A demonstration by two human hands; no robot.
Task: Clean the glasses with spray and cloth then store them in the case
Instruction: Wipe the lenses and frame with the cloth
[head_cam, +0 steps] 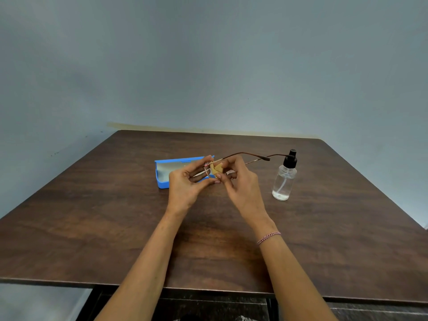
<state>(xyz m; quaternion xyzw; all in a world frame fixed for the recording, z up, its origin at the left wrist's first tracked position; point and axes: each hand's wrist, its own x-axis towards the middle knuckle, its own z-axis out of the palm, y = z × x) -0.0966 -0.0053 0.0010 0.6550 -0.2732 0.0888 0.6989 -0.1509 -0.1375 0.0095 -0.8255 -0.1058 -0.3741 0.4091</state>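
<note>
My left hand (185, 184) grips the front of thin brown-framed glasses (245, 155) above the middle of the table. Their open arms point right, toward the bottle. My right hand (240, 181) pinches a small tan cloth (216, 169) against a lens. The lenses are mostly hidden by my fingers. An open blue case (162, 172) lies on the table just behind and left of my left hand. A clear spray bottle (284, 179) with a black pump top stands upright to the right of my right hand.
The dark wooden table (92, 228) runs to a grey-blue wall at the back. Its front edge is near my elbows, and its right corner falls away at the frame's right side.
</note>
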